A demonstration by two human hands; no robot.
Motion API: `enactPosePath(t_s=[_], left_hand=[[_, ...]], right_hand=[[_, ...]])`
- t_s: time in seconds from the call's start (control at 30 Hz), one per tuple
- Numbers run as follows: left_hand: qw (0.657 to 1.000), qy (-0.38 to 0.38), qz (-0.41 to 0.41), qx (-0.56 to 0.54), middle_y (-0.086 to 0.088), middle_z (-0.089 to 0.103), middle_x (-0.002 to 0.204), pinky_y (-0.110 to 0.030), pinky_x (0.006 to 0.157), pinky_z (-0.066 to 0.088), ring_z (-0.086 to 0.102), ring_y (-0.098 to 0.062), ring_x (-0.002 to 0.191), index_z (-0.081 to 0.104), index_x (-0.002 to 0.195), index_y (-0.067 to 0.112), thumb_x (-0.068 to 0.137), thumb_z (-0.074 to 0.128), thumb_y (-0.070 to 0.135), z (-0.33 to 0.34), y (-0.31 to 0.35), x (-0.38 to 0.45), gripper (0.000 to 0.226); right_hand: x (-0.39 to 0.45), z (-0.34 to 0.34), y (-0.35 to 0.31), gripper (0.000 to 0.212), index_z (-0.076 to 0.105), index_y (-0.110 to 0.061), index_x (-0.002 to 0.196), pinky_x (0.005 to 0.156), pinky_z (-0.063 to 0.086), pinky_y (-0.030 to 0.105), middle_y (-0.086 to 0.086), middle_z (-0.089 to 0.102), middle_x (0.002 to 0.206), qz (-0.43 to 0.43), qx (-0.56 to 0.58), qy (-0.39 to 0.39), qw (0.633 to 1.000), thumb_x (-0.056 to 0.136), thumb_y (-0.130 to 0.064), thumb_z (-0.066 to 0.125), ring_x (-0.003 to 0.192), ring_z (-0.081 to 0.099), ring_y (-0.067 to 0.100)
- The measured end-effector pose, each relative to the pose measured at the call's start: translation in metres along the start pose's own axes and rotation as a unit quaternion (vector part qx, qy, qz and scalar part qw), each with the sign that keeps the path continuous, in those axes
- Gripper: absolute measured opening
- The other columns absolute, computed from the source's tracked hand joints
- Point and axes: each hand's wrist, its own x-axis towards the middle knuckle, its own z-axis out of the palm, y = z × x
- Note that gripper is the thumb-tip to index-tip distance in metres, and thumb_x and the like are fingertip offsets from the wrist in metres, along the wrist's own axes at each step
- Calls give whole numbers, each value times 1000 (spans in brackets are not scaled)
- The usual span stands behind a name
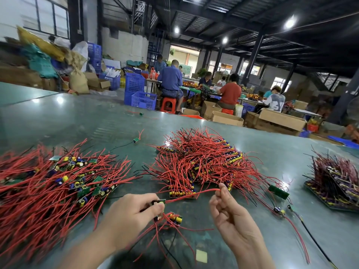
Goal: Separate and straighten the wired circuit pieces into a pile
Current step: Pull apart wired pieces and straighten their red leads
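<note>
Fingers of left hand [134, 210] pinch small circuit piece [160, 202]; right hand [229, 210] fingertips pinch far end of its red wire [194, 195], wire stretched between hands. Held low over green table [77, 117], in front of sorted pile [200, 162]. Tangled heap [48, 181] to left. More loose pieces [174, 218] dangle under left hand. Risk: hard pull stresses solder joint, wire tears off board. Dangling pieces may snag, drag along into pile.

Left wire pile [38, 191] — cropped by frame edge.
</note>
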Motion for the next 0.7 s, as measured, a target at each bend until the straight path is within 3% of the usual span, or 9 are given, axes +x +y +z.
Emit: enactPosePath(t_s=[0.03, 0.1, 0.17, 0.23, 0.37, 0.47, 0.7], left_hand=[[995, -23, -19, -99, 7, 42, 44, -20, 48, 24, 34, -6, 43, 65, 69, 22, 76, 49, 47, 0, 3, 0, 30], [957, -64, -89, -269, 7, 29, 40, -18, 39, 18, 21, -7, 37, 67, 62, 14, 76, 58, 36, -6, 7, 2, 28], [915, -95, -157, -359, 6, 19, 41, -17, 41, 8, 12, -10, 36, 66, 60, 12, 73, 65, 35, -12, 7, 2, 26], [883, -123, -191, -410, 7, 17, 41, -15, 42, 8, 9, -8, 36, 65, 61, 13, 72, 59, 41, -17, 4, 2, 31], [854, -182, -226, -432, 8, 17, 42, -12, 36, 15, 11, -8, 34, 65, 62, 14, 72, 58, 44, -15, -3, 4, 33], [841, -210, -240, -436, 8, 18, 40, -13, 37, 12, 11, -8, 32, 66, 61, 15, 70, 59, 47, -9, -6, 7, 34], [864, -237, -213, -390, 9, 20, 40, -13, 39, 12, 12, -8, 34, 67, 64, 16, 77, 62, 45, -5, -6, 5, 32]], right_hand=[[0, 2, 0, 13, 73, 1, 69, 49, 54, 19, 9, 63, 62, -6, -6, 1, 1000, 58, -7, 74, 48, 59, 9], [2, 2, 0, 27, 73, 1, 81, 53, 56, 19, 9, 69, 73, -9, 8, -13, 1000, 67, -20, 62, 57, 63, 9], [0, 4, 5, 43, 68, 1, 97, 56, 56, 20, 7, 70, 80, -14, -6, -28, 1000, 68, -29, 58, 61, 64, 9], [-1, 5, 12, 44, 65, 0, 103, 56, 56, 20, 7, 69, 80, -15, -61, -30, 998, 70, -27, 57, 61, 63, 10], [-3, 5, 26, 34, 69, 2, 101, 59, 55, 22, 14, 70, 87, -15, -155, -86, 984, 74, -16, 58, 65, 62, 14], [-8, 8, 32, 31, 73, 1, 94, 59, 53, 21, 17, 69, 89, -11, -212, -109, 971, 76, -19, 59, 64, 61, 14], [-7, 7, 30, 21, 78, -14, 84, 57, 52, 13, 4, 68, 72, -114, -196, -33, 973, 73, -17, 61, 55, 58, 5]])
